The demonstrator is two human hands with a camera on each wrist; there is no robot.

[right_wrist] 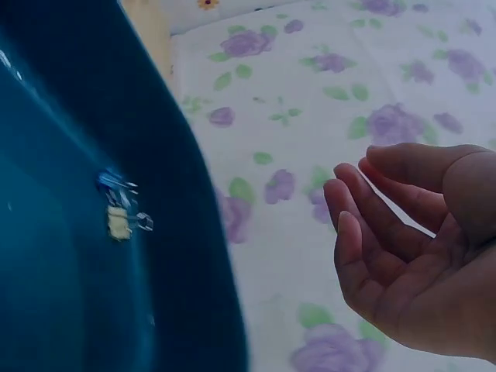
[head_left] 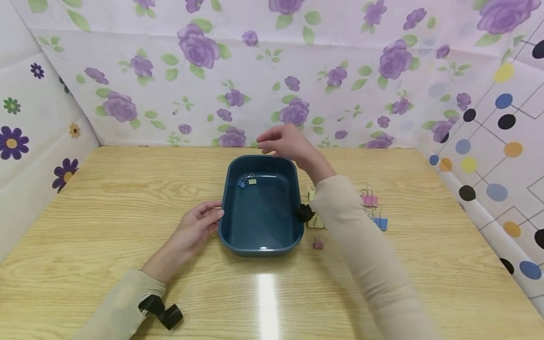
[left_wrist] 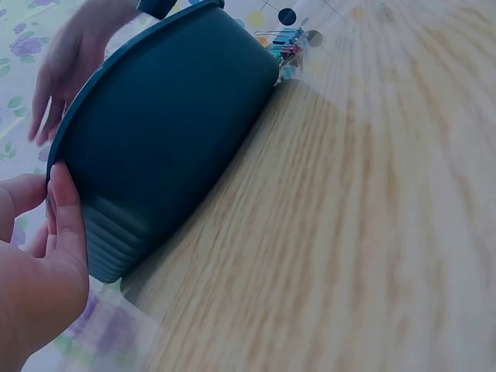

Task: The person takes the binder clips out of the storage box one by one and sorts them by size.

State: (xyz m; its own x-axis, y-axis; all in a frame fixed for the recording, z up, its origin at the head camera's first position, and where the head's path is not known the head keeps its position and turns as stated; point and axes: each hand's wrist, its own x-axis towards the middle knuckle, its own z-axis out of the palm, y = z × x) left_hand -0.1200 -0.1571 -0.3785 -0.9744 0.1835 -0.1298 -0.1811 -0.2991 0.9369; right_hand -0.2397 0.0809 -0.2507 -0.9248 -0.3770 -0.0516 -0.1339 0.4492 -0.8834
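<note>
A dark blue plastic tray [head_left: 261, 252] stands upright on the wooden table. Inside, by its far left corner, lie a small blue binder clip [head_left: 242, 184] and a small yellow binder clip [head_left: 252, 181]. My left hand [head_left: 197, 226] holds the tray's left side, with thumb and fingers right at the rim [left_wrist: 56, 147]. Over the far right edge of the tray hovers my right hand [head_left: 286, 141], its fingers loosely bent. Nothing shows between those fingers in the right wrist view, where the hand [right_wrist: 411, 248] is apart from the tray wall.
Right of the tray lie a small pink binder clip [head_left: 318, 245], larger yellow clips [head_left: 315, 222], a pink clip [head_left: 370, 200] and a blue clip [head_left: 381, 224]. The right sleeve [head_left: 361, 245] hides part of this group. A flowered cloth [head_left: 170, 94] hangs behind the table.
</note>
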